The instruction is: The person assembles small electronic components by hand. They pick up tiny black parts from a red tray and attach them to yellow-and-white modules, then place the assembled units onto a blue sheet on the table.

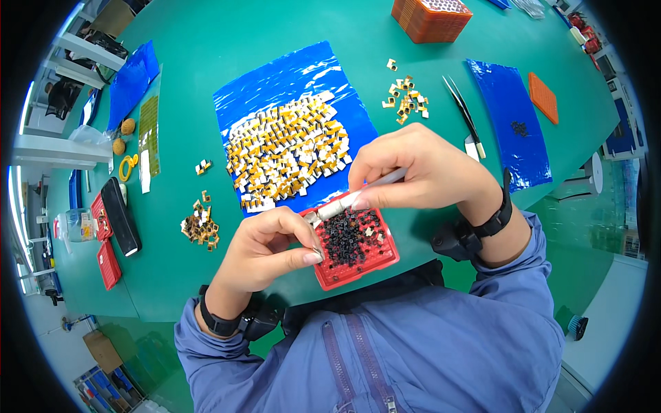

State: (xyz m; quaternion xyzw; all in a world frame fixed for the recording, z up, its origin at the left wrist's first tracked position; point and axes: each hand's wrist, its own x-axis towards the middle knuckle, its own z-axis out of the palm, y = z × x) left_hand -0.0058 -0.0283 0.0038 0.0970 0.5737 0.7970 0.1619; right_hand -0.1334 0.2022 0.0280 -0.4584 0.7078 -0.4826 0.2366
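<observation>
A small red tray (368, 262) sits at the table's near edge, holding a heap of tiny black ring-like parts (344, 237) and a few pale bits. My right hand (430, 168) is closed around a slim white-and-grey pen-like tool (339, 207), which slants over the tray's far side. At the tray's left edge, my left hand (265, 251) pinches thumb and forefinger together. A small shiny bit shows at those fingertips, too small to name. Beyond the tray, a blue sheet (289, 69) carries many small white-and-gold folded pieces (289, 148).
Loose gold-and-white pieces lie in piles at left (200, 227) and far right (407, 96). Black tweezers (465, 113) rest beside another blue sheet (513, 103). Stacked orange-red trays (432, 19) stand at the back. A black case (120, 217) and yellow scissors (127, 167) lie left.
</observation>
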